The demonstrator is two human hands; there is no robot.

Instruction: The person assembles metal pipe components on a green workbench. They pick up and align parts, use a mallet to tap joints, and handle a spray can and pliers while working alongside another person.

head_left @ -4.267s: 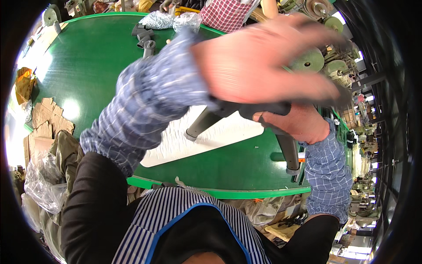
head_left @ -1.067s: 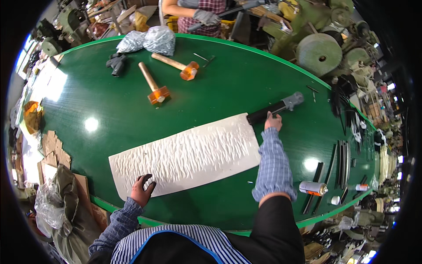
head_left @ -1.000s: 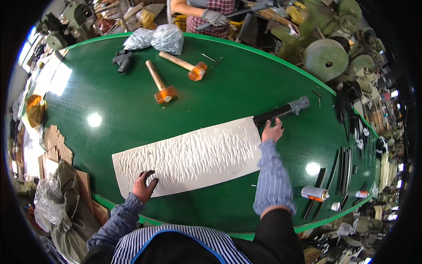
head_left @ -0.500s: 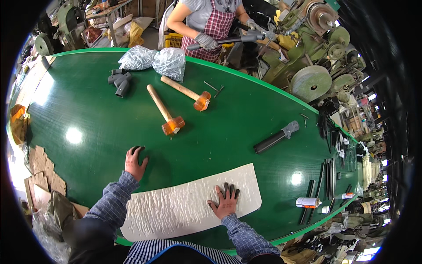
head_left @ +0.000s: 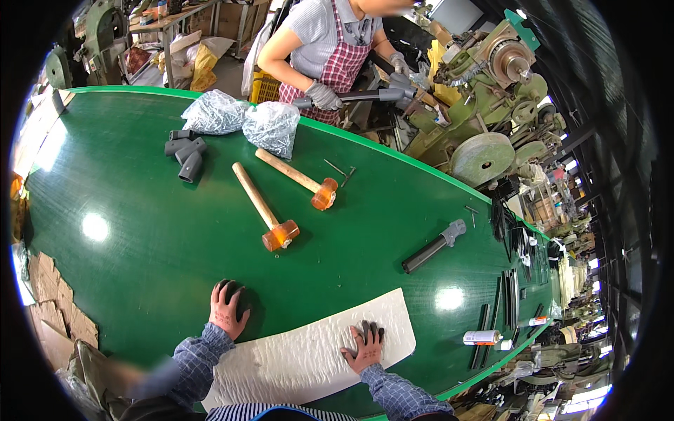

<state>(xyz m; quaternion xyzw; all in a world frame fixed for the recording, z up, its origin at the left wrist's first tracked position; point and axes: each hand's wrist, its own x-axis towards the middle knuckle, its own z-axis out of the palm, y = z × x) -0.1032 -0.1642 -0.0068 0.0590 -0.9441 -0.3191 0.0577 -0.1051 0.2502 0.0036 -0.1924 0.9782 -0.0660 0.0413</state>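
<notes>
My left hand (head_left: 228, 309), in a glove with dark fingertips, is on or just above the green table by the upper left edge of a white wrinkled sheet (head_left: 302, 365). Its fingers are apart and slightly bent, with nothing in them. Gloved likewise, my right hand (head_left: 365, 349) lies with spread fingers on the sheet's right part. The sheet is long and slightly curved, and its near edge is partly hidden by my body. Beyond my hands lie two mallets with wooden handles and amber heads, one nearer (head_left: 281, 236), one farther (head_left: 324, 194).
Bags of small metal parts (head_left: 272, 130) and dark grey tube fittings (head_left: 188, 156) lie at the far side. A black tube with a grey joint (head_left: 435, 245) and a spray can (head_left: 481, 337) are right. Across the green table (head_left: 147, 231), a person (head_left: 330, 56) holds a tube assembly beside a machine.
The view has tilted up, so the table's things appear lower in the picture. Across the table, the person's tube assembly has shifted. My right hand remains flat on the sheet.
</notes>
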